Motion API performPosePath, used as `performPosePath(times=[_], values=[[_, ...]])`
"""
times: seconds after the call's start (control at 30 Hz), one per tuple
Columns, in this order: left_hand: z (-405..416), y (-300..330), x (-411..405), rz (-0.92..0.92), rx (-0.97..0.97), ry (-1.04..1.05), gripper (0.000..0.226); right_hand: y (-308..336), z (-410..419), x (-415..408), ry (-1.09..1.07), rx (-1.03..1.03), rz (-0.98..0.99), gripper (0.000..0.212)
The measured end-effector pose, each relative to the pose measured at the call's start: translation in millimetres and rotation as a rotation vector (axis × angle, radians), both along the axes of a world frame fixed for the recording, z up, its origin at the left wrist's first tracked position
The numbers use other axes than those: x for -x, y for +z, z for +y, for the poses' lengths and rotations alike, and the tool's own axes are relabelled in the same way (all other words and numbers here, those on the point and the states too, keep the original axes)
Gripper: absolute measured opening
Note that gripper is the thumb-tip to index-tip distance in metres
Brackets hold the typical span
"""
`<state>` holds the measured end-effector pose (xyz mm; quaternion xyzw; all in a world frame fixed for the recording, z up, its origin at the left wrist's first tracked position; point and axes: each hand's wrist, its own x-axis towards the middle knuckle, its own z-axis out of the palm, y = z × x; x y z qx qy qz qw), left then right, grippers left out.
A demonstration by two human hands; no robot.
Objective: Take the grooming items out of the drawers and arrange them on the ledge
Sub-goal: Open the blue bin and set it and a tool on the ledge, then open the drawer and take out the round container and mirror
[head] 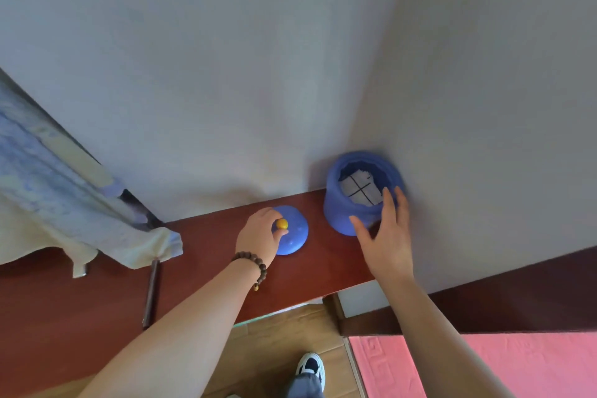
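On the red-brown wooden ledge [206, 271], against the pale wall [226, 74], two blue pieces stand apart. Toward the far right corner sits a blue pot [342, 203], uncovered, slightly blurred; inside it shows a pale sheet marked with a dark cross. To its left, separated by a strip of bare ledge, lies the domed blue lid [295, 236], flat on the wood, with a yellow knob [282, 223] on top.

Left hand [260, 236]: fingers curled round the knob, pinching it; a brown bead bracelet [253, 263] circles the wrist. Right hand [386, 236]: fingers spread wide and straight, placed at the near right side of the pot, thumb toward the pot's lower wall. Whether the fingers touch the pot cannot be told, owing to blur.

Surroundings: at the far left a pale blue-and-cream patterned cloth [64, 197] drapes down onto the ledge, covering its left part. Just right of the cloth's hanging corner a dark slim rod [151, 294] lies on the wood, pointing near to far. Below the ledge, wooden flooring [277, 333] shows, with a dark and white shoe [310, 363] on it. At near right lies a pink textured mat [533, 365]. Nothing stands between either hand and the blue pieces.
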<state>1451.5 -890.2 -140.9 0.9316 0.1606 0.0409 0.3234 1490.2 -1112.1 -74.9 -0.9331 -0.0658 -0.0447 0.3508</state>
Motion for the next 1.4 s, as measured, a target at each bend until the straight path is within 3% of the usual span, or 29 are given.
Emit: performPosePath(times=[0.2,0.33,0.5,0.83,1.1,1.2,1.4], values=[[-30.7,64.7,-22.1,-0.348,0.129,0.015,0.017,4.7,-8.6,-15.7,-0.055,-0.083,0.098,0.094],[-58.5,111.7,-55.2,-0.476,0.161,-0.071,0.021,2.9,-11.3,-20.0,-0.079,-0.151,0.153,0.097],[-85.8,123.7,-90.0,-0.311,0.08,-0.235,0.023,0.1,-12.3,-21.2,-0.081,-0.204,0.155,0.098],[-98.7,110.0,-102.0,-0.146,-0.125,-0.31,0.023,3.6,-14.3,-24.1,-0.083,-0.207,0.137,0.094],[-99.9,102.6,-100.1,-0.124,-0.11,-0.312,0.027,5.8,-14.0,-23.5,-0.074,-0.217,0.151,0.096],[-99.6,100.9,-97.5,-0.097,-0.093,-0.333,0.038,5.0,-13.5,-23.4,-0.062,-0.192,0.15,0.097],[-78.9,107.1,-66.9,-0.156,-0.132,-0.183,0.058,15.8,-9.8,-18.0,0.046,0.013,0.025,0.081]])
